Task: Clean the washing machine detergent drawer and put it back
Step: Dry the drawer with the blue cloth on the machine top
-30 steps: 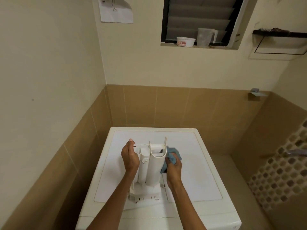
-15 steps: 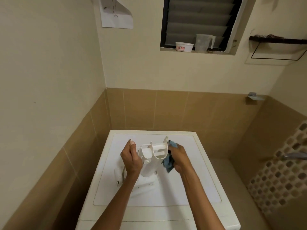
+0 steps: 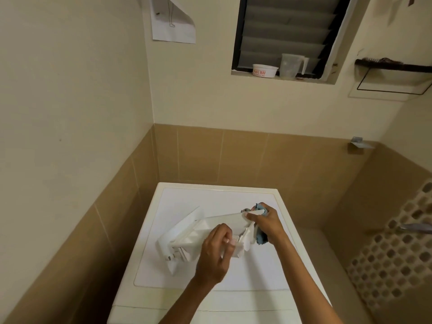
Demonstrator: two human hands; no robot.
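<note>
White detergent drawer (image 3: 210, 232) tipped sideways above washing machine top (image 3: 187, 197); blue cloth (image 3: 260, 237) against its right end

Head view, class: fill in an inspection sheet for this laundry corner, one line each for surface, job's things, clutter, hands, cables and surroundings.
Surface: washing machine top, white and flat.
Job's things: detergent drawer out of the machine, tipped on its side over the top; blue cloth at its right end.
Clutter: white tub and measuring jug on the window sill.
Hands: left hand grips the drawer's near side; right hand holds the cloth against the drawer's end.
Cables: nothing seen.
Surroundings: tiled walls, louvred window, paper sheet on the wall, wall shelf at right.
</note>
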